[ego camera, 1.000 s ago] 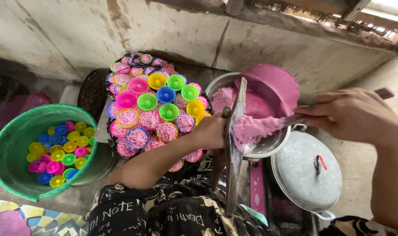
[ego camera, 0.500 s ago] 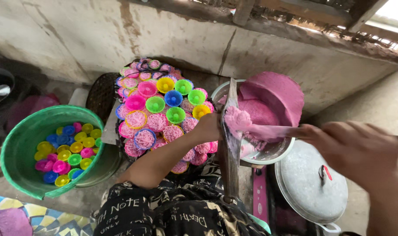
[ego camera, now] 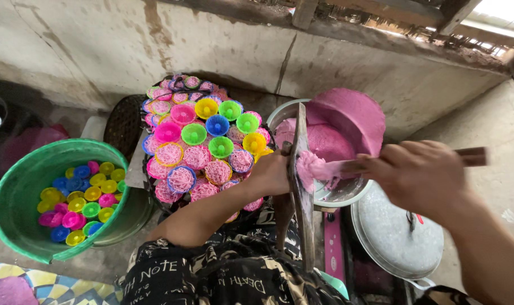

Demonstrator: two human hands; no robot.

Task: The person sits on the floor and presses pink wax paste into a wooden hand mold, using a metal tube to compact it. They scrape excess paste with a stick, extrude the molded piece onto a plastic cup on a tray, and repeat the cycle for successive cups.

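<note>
Green bucket (ego camera: 25, 186), left of frame: small moulds (ego camera: 79, 200) inside yellow, blue, pink, green. Centre tray (ego camera: 149, 169) dark; moulds (ego camera: 203, 121) on it pink, green, blue, yellow, purple, many filled with pink noodle nests (ego camera: 197, 157). Pink dough (ego camera: 341, 127) in silver bowl (ego camera: 347, 195), right of centre. Grey metal lid (ego camera: 395, 237), lower right. Black garment (ego camera: 211, 277) with pale lettering, bottom centre. Mat (ego camera: 48, 285), lower left, multicoloured geometric pattern.

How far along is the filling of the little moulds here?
Done: roughly ten moulds on the tray hold pink noodle nests. In hand: right hand spoons pink dough at the press, left hand steadying it. Left: several empty cups there, plus a green tub of them.
</note>
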